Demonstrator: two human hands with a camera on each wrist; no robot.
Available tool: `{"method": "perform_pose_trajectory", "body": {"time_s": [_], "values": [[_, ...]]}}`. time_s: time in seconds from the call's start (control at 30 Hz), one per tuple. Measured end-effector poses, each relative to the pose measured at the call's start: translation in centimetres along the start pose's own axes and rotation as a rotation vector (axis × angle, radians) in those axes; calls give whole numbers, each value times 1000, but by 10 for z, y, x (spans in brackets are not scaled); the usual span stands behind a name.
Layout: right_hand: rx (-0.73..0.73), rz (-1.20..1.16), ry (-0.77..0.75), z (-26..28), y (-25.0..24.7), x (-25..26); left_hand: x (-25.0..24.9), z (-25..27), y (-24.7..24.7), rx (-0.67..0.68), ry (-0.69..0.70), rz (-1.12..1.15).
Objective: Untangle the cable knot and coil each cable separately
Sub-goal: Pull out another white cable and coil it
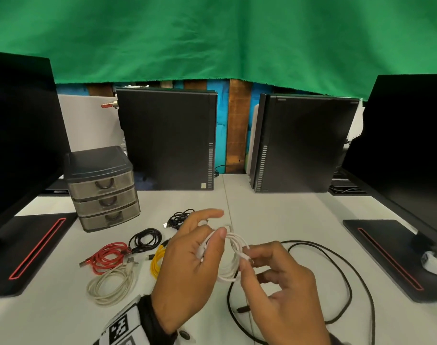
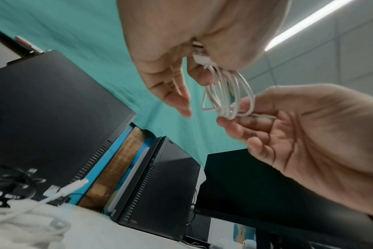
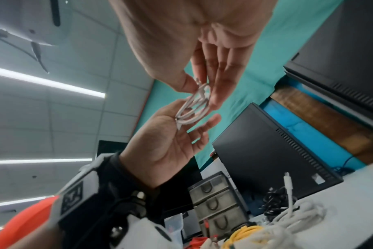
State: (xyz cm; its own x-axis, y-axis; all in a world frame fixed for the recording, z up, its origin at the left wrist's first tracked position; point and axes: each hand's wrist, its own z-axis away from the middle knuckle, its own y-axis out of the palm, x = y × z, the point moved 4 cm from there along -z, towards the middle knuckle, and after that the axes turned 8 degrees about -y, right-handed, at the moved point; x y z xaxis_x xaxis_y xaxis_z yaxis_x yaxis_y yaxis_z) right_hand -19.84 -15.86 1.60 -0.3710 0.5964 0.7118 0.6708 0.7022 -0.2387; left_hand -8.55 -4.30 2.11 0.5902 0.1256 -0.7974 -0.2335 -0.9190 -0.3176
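Small coiled white cable (image 1: 231,255) held above white desk (image 1: 299,215) — left hand (image 1: 187,267) pinches one side, right hand (image 1: 279,282) fingers (image 1: 246,267) pinch the other; loose black cable (image 1: 347,277) on desk beneath.

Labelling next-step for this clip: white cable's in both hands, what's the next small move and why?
Probably tuck the free end and set the white coil down beside the other coils. It is already looped several turns, with the left hand pinching one side and the right hand pinching the other. The long black cable still lies loose on the table, uncoiled.
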Motion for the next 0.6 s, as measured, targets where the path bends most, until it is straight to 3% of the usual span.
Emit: {"method": "perform_pose_trajectory", "body": {"time_s": [0.27,0.4,0.6], "values": [[85,184,-224,1,-4,2,13,-2,5,-14,-145,206],[103,211,-170,4,-2,5,8,7,11,21,-112,207],[277,316,21,5,7,-4,5,18,18,5,-30,135]]}}
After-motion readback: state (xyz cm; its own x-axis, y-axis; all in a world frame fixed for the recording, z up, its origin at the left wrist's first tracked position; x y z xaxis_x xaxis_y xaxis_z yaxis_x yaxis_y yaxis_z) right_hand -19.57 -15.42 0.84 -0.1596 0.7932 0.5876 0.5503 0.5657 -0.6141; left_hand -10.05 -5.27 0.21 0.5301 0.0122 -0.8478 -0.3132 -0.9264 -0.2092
